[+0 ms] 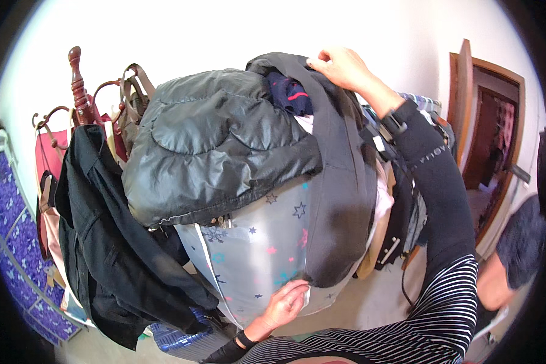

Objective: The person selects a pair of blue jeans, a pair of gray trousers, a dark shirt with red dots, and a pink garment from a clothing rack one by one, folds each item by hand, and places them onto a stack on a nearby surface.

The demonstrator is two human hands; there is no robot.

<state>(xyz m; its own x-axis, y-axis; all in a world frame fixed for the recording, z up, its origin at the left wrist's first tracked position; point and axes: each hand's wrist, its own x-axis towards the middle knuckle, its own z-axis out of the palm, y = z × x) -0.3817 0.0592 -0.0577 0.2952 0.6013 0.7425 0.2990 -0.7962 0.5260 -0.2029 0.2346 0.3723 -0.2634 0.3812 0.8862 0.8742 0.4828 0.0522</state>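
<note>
My left hand [285,302] is low at the centre, its fingers pinching the bottom edge of a dark grey garment [334,204]. That garment hangs over the right part of a translucent plastic cover [259,255] printed with stars and snowflakes. Higher up, my right hand [341,66] has its fingers closed on the garment's upper edge. A black quilted puffer jacket [209,132] lies on top of the pile, left of the garment. Between them shows a navy cloth [291,94] with a red stripe. What lies under the jacket is mostly hidden.
On the left a wooden coat stand [77,82] holds bags and a black jacket [104,218]. A blue suitcase [177,332] is below it. Clothes hang on a rack [418,100] at right, before an open door [462,104]. Another person's arm [493,282] shows at far right.
</note>
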